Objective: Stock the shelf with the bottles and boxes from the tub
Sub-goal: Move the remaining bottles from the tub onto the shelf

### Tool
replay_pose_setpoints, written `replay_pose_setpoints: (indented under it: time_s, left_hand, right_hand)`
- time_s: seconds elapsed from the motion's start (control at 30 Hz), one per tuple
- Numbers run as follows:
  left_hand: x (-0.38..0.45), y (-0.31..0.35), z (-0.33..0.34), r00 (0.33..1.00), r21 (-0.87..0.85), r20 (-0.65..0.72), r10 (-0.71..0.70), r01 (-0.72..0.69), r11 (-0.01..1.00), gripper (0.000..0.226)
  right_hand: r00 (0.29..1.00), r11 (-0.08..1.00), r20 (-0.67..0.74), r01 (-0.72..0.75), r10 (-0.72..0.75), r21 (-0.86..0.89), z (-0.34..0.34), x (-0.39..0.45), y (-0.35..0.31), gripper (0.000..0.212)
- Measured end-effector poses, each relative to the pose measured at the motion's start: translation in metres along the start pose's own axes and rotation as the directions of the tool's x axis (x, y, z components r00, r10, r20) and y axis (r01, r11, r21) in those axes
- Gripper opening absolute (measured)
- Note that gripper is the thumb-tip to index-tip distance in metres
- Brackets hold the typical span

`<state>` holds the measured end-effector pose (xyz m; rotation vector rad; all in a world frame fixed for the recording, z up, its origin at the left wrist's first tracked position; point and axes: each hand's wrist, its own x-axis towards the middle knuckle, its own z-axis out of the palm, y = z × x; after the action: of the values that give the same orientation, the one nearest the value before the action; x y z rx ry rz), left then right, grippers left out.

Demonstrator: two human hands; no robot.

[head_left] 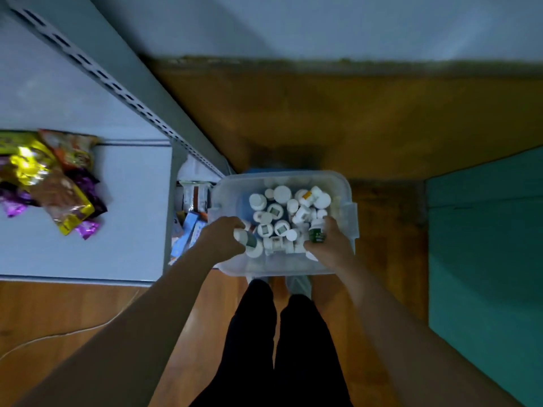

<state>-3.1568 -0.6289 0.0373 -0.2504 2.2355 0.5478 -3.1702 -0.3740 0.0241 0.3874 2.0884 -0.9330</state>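
— Left hand [224, 235]?
— Curled round a white-capped bottle [246, 238] at the near left of the tub [346, 186], grip closed on its body.
— Right hand [330, 243]?
— Wrapped about a green-labelled bottle [316, 232] at the near right, fingers closed on it too.
— Rest of the stock?
— Heaped in the tub on the floor, caps mostly upward; boxes [188, 230] stood just left of it on a low shelf [88, 254].
— Best way out, judging from that?
— Probably straight up, clear of neighbouring caps, then across to the shelf. Likely worth setting each upright, label outward, one at a time. Could topple if rushed.
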Motion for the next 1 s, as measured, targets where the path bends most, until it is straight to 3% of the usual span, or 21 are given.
replay_pose_setpoints:
  time_s: [0.07, 0.17, 0.3, 0.43, 0.5, 0.67, 0.77, 0.83, 1.0]
  left_hand:
    - [-0.037, 0.006, -0.023, 1.000, -0.234, -0.022, 0.000, -0.006, 0.972, 0.053]
    - [-0.100, 0.020, -0.050, 0.993, -0.452, -0.116, -0.019, -0.036, 0.891, 0.052]
    - [-0.175, 0.046, -0.082, 0.966, -0.663, -0.256, -0.036, -0.148, 0.734, 0.044]
    - [-0.232, 0.079, -0.126, 0.928, -0.757, -0.370, 0.031, -0.321, 0.570, 0.029]
    - [-0.263, 0.090, -0.151, 0.895, -0.804, -0.445, 0.032, -0.416, 0.425, 0.022]
    - [-0.348, 0.092, -0.199, 0.835, -0.829, -0.550, 0.016, -0.543, -0.135, 0.036]
    - [-0.399, 0.065, -0.214, 0.790, -0.748, -0.613, 0.010, -0.576, -0.331, 0.044]
    - [-0.432, 0.037, -0.221, 0.768, -0.700, -0.639, -0.051, -0.607, -0.378, 0.033]
    - [-0.515, -0.060, -0.221, 0.691, -0.621, -0.674, -0.261, -0.722, -0.306, 0.029]
  right_hand:
    - [0.998, 0.981, 0.055, -0.038, 0.028, 0.191, -0.015, -0.025, -0.016, 0.081]
    - [0.997, 0.906, 0.065, 0.014, -0.046, 0.424, -0.036, -0.067, -0.047, 0.072]
    - [0.977, 0.828, 0.079, 0.122, -0.196, 0.548, -0.066, -0.123, -0.102, 0.049]
    - [0.914, 0.778, 0.044, 0.316, -0.402, 0.543, -0.093, -0.178, -0.164, 0.040]
    - [0.860, 0.710, 0.005, 0.417, -0.509, 0.568, -0.108, -0.214, -0.201, 0.037]
    - [0.714, 0.562, -0.047, 0.588, -0.698, 0.582, -0.120, -0.309, -0.277, 0.027]
    - [0.635, 0.503, -0.013, 0.625, -0.773, 0.597, -0.092, -0.364, -0.311, 0.023]
    - [0.598, 0.479, 0.010, 0.631, -0.801, 0.611, -0.061, -0.397, -0.334, 0.022]
    - [0.511, 0.400, 0.067, 0.577, -0.857, 0.712, 0.036, -0.461, -0.387, 0.029]
